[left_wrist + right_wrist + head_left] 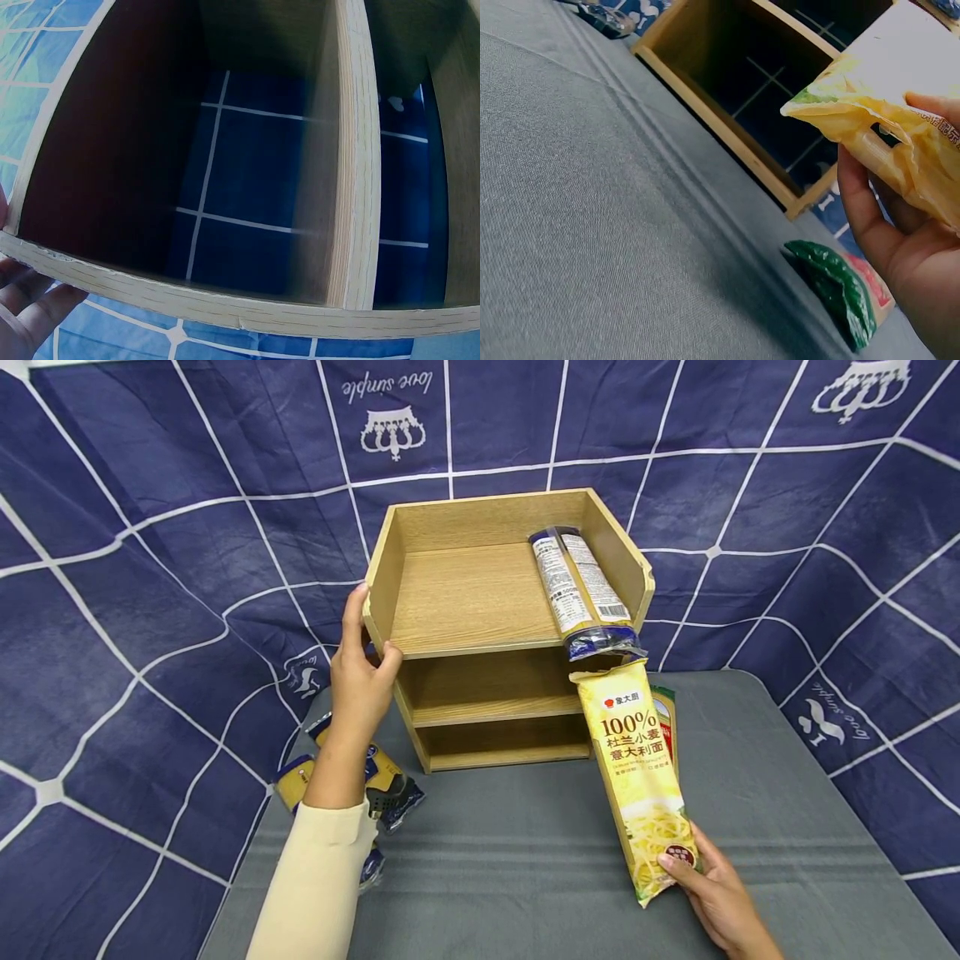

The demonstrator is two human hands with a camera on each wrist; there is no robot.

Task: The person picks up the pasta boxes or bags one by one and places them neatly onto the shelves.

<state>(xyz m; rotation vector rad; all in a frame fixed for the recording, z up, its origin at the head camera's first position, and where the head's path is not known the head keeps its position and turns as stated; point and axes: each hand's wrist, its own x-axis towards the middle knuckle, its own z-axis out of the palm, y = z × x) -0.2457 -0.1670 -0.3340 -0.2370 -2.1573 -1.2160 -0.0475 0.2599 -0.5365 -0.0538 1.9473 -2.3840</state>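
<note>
My left hand (360,681) grips the front left corner of a wooden shelf unit (468,602), thumb at the front edge and fingers along the outer side. In the left wrist view, fingers (52,311) lie against the outside of the panel (240,319). My right hand (718,893) holds the lower end of a yellow spaghetti packet (633,760), tilted, its upper end near the top board's front right corner. The right wrist view shows the packet's crinkled end (892,139) between thumb and fingers. Blue-ended pasta packs (577,581) lie on the top board's right side, overhanging its front.
Behind the yellow packet is a green and red packet (666,714), also at the lower right in the right wrist view. Several blue and yellow packs (393,777) lie by my left forearm. Grey cloth (510,852) covers the table; blue checked fabric (247,527) hangs around it.
</note>
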